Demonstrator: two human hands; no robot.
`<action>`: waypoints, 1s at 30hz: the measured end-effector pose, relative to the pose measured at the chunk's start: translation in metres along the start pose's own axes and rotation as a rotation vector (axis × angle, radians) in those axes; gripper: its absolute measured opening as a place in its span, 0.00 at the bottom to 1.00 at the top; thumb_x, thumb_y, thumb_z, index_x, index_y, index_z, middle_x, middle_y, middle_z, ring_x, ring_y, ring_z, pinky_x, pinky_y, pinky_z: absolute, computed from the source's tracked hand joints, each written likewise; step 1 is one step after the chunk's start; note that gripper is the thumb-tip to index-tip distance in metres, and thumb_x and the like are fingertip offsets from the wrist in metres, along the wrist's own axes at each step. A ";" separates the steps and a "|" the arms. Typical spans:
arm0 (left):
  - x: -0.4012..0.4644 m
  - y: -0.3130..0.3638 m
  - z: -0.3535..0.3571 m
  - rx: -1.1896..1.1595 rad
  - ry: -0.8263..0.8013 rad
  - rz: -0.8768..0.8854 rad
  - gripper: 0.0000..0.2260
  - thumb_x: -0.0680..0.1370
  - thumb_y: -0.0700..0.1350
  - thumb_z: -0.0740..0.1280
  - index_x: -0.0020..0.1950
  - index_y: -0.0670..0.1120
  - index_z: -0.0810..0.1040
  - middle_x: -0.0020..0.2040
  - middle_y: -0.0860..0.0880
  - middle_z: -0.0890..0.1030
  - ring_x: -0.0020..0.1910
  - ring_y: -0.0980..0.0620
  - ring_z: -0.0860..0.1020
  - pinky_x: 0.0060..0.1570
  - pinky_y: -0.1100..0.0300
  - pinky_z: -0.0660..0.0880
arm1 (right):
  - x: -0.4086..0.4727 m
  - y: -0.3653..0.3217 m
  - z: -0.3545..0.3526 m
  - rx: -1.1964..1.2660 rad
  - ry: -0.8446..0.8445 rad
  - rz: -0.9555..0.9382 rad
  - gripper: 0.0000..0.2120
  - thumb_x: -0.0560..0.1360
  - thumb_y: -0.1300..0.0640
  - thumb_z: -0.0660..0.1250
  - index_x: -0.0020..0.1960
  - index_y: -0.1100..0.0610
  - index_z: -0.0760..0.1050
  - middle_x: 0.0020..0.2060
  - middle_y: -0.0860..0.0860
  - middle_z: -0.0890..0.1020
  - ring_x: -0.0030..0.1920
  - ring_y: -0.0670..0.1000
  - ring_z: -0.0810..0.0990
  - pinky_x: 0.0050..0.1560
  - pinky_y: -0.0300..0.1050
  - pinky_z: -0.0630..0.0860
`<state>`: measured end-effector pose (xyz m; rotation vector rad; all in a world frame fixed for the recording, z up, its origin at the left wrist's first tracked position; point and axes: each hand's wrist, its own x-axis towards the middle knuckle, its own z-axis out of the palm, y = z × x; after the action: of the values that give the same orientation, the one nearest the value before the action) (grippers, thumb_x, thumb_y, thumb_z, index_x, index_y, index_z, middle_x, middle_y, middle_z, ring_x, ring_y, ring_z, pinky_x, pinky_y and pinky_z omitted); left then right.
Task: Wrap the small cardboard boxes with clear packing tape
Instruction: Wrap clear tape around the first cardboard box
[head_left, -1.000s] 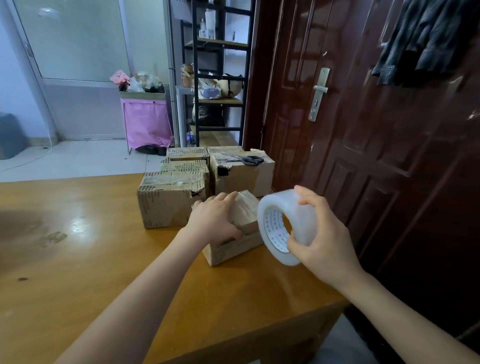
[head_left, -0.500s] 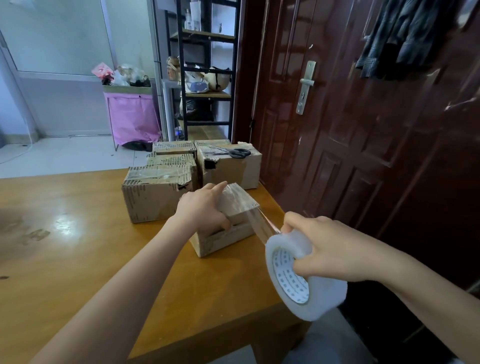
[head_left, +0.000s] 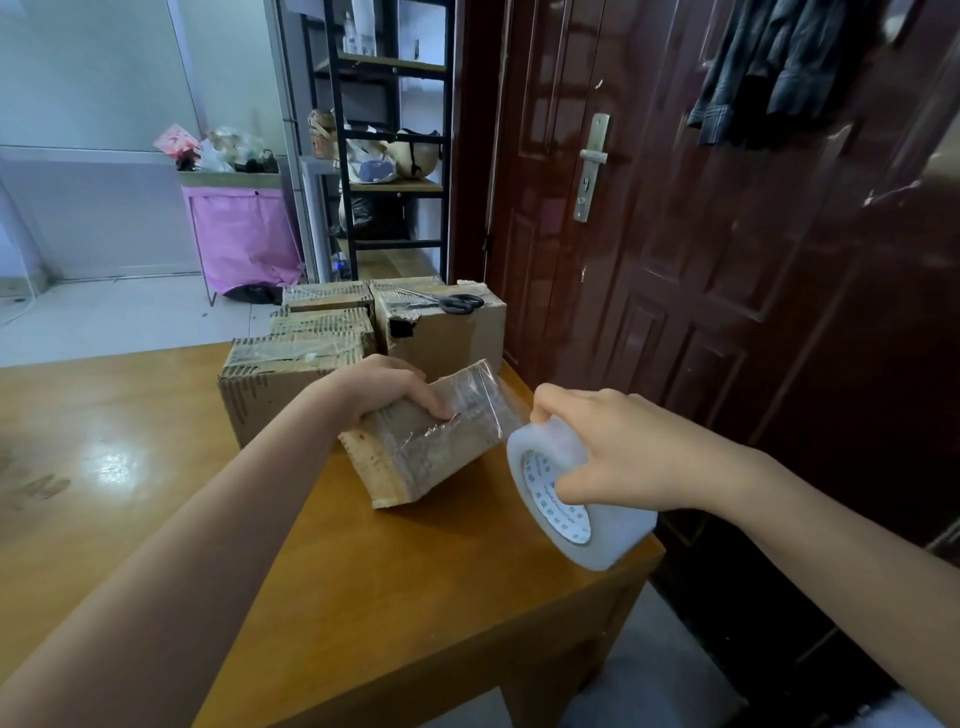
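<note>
A small cardboard box (head_left: 415, 457) lies tilted on the wooden table (head_left: 415, 587), its top face covered in shiny clear tape. My left hand (head_left: 384, 389) grips the box's far upper edge, fingers curled over it. To its right, my right hand (head_left: 613, 447) grips a large roll of clear packing tape (head_left: 576, 514) held on edge at the table's right corner. A strip of tape runs from the roll up to the box's right end.
Several other cardboard boxes (head_left: 280, 379) stand behind the held box, and black scissors (head_left: 457, 302) lie on the tallest one (head_left: 447, 332). A dark red door (head_left: 675, 260) stands close on the right. A black shelf rack (head_left: 389, 156) is beyond the table's far edge.
My left hand has tipped the box up onto its edge and turned it. My right hand has brought the roll back toward the box, so the stretched tape strip is shorter.
</note>
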<state>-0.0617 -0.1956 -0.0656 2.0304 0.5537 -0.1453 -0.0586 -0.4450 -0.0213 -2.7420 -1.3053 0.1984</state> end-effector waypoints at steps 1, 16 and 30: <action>0.001 -0.002 -0.002 -0.029 -0.039 -0.033 0.26 0.66 0.44 0.79 0.61 0.47 0.76 0.50 0.45 0.82 0.46 0.45 0.82 0.43 0.53 0.80 | 0.003 0.000 0.001 0.002 -0.008 -0.004 0.17 0.70 0.55 0.69 0.55 0.51 0.65 0.38 0.48 0.71 0.27 0.45 0.65 0.25 0.37 0.60; -0.004 -0.011 0.008 0.665 0.263 0.492 0.15 0.78 0.43 0.66 0.65 0.54 0.77 0.61 0.53 0.74 0.58 0.52 0.74 0.53 0.56 0.74 | 0.043 0.001 0.017 0.072 0.014 -0.062 0.18 0.70 0.59 0.68 0.56 0.56 0.65 0.35 0.48 0.67 0.28 0.46 0.61 0.27 0.40 0.56; -0.020 -0.012 0.047 0.980 0.300 0.370 0.25 0.78 0.63 0.59 0.70 0.50 0.64 0.64 0.46 0.65 0.59 0.42 0.72 0.55 0.44 0.74 | 0.042 0.041 0.019 0.227 0.106 -0.054 0.14 0.79 0.46 0.63 0.63 0.48 0.74 0.68 0.43 0.70 0.58 0.42 0.74 0.59 0.42 0.72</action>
<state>-0.0790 -0.2372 -0.0920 3.1057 0.2817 0.1517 -0.0042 -0.4376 -0.0491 -2.4904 -1.2441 0.1820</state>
